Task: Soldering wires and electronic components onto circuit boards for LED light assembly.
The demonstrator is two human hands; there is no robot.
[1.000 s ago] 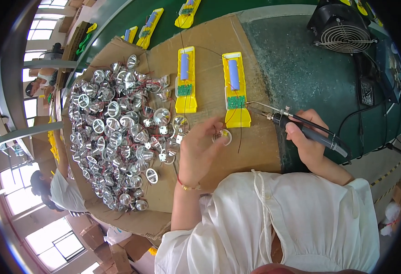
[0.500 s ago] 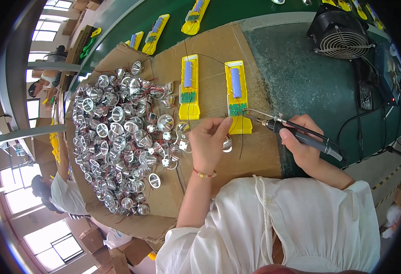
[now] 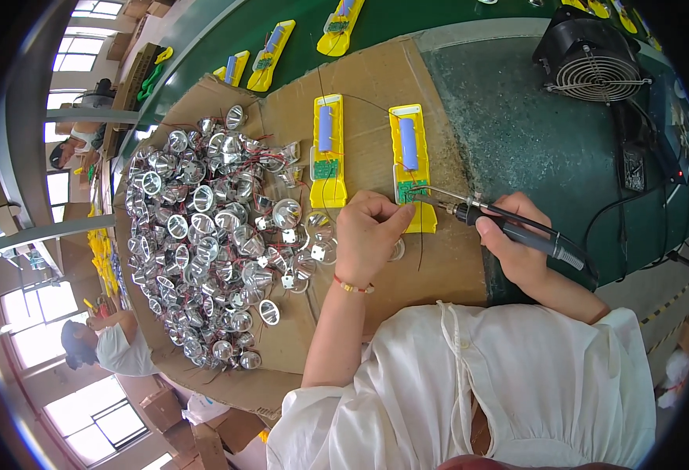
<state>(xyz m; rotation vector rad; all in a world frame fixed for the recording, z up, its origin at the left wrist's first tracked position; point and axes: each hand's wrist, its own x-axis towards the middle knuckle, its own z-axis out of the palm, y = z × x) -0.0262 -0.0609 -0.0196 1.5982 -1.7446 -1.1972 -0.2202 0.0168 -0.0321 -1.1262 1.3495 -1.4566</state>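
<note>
My right hand grips a soldering iron with a thin metal feed tube along it. Its tip meets the green circuit board in a yellow plastic housing, which also carries a purple cylindrical battery. Close beside the board, my left hand is closed in a pinch; what its fingertips hold is too small to make out. Partly hidden behind that hand is a silvery reflector cup. To the left lies a second yellow housing with battery and board.
A heap of silvery reflector cups with red wires fills the cardboard tray at left. More yellow housings lie on the green surface behind. A black fan stands far right. People sit beyond the tray, one in a white shirt.
My left hand has moved slightly right, closer to the board. The iron's tip stays at the board. At far left, the person in white has shifted and lowered an arm.
</note>
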